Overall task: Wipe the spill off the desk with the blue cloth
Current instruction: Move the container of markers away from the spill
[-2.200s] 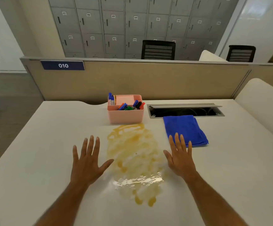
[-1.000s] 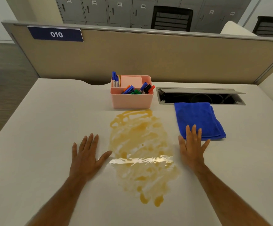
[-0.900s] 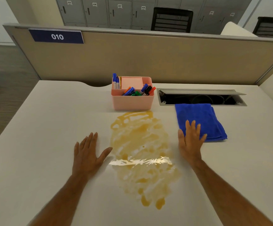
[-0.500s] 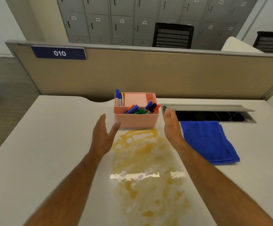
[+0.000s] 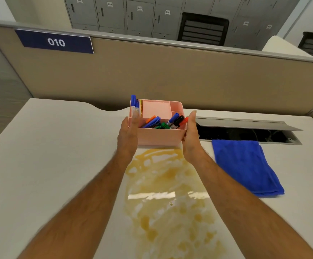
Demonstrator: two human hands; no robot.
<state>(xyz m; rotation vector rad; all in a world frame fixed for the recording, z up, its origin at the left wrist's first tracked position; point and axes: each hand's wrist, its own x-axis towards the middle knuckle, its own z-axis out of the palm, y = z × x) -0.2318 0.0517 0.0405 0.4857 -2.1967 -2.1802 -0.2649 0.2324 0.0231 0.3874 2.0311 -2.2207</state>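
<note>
A wide amber spill (image 5: 167,195) spreads over the white desk (image 5: 45,165), from the pink organiser down toward me. The folded blue cloth (image 5: 245,165) lies flat to the right of the spill, untouched. My left hand (image 5: 128,133) presses against the left side of the pink organiser (image 5: 159,136), and my right hand (image 5: 191,135) presses against its right side. The organiser holds several markers and a pink notepad. Its front edge sits at the top rim of the spill.
A cable tray (image 5: 245,130) with an open grey lid is set into the desk behind the cloth. A beige partition (image 5: 170,75) with a "010" label (image 5: 55,42) closes the far edge. Lockers and black chairs stand beyond it.
Both hands left the desk beside the spill, reached forward and closed in on the two sides of the pink organiser. The cloth has stayed where it lay.
</note>
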